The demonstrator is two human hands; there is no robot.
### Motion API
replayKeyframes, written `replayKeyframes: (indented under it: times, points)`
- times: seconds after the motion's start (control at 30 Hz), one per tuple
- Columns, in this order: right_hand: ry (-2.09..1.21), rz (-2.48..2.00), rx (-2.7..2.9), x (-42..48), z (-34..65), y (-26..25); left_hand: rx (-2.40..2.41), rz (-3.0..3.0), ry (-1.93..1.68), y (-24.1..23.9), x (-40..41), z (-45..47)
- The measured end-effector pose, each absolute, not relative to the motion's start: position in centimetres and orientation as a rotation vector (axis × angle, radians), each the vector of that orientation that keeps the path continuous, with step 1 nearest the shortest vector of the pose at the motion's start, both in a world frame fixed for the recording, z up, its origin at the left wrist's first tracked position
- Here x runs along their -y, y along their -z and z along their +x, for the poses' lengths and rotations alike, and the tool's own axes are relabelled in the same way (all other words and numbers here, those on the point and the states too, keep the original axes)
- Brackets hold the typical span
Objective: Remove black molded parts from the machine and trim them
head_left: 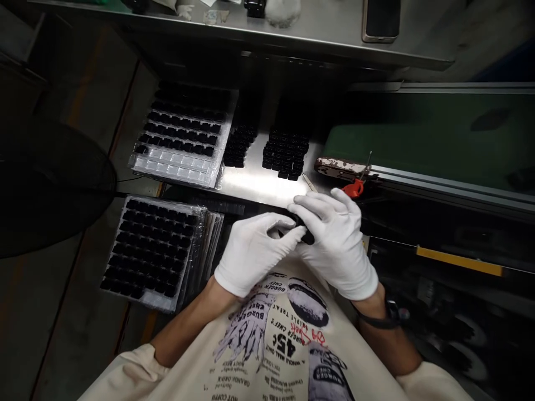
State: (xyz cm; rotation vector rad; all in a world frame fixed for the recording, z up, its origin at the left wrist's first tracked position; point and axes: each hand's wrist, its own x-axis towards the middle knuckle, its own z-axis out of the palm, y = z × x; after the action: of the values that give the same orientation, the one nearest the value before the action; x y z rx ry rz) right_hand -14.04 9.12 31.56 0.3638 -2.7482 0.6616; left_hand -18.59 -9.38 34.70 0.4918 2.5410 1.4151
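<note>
As two gloved hands meet, one dark piece sits between them

While the hands come together just right of the frame's centre, one small dark piece (308, 236) lies between them, partly covered by white gloves. The left hand (257, 253) is narrow, its thumb and forefinger curved together, with their tips at the piece's left side. The right hand (334, 245) holds the piece from the right, fingers bent above it and the piece against their inner side; the rest of that grip is hidden. One dark band (376, 322) circles the right wrist.

Two trayed groups of black parts stand on the left of the frame. One tray (167, 164) is at upper left, with a single part in its lowest occupied row and see-through pockets along its lower edge. One tray stack (161, 301) is at lower left; its layers are too blurred to count. Two loose clusters lie on the metal worktop (254, 186) at upper centre: a left cluster (239, 147) and a wider right cluster (286, 153), their parts too dark to number. One red-handled tool (353, 189) lies just beyond the right hand's fingers, beside one green belt (397, 139) at upper right. One phone (381, 19) rests on the shelf (326, 36) at the top.
</note>
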Motion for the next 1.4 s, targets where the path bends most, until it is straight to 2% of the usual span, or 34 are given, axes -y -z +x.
replayKeyframes:
  times: [0.23,0.4,0.63,0.77,0.9,1.13,1.23,1.4]
  points:
    - [-0.646,0.579,2.771,-7.8,-14.5,-32.9,-2.202,-0.078,-1.615,-33.2,12.8,-18.1]
    - [-0.768,0.239,2.674,-8.8,-13.1,-34.2,-1.874,-0.259,-1.788,-31.4,16.6,-17.2]
    - [-0.933,0.094,2.689,-7.8,-11.2,-31.8,-1.705,-0.212,-1.965,-29.0,19.3,-16.1]
    - [-1.078,0.097,2.703,-8.1,-11.2,-31.5,-1.163,-0.072,-2.174,-28.8,19.2,-16.4]
    - [-1.206,0.048,2.668,-10.2,-12.1,-31.4,-0.772,-0.193,-2.182,-29.7,17.6,-17.5]
    - [-1.426,-0.013,2.619,-13.0,-15.4,-28.8,-0.656,-0.652,-2.191,-30.1,14.3,-18.6]
    - [-1.506,-0.015,2.637,-13.4,-16.8,-27.3,-0.552,-0.762,-2.340,-27.0,14.2,-17.4]
    - [-1.465,-0.048,2.713,-12.7,-19.3,-25.6,-0.790,-1.428,-2.383,-17.0,19.3,-13.7]
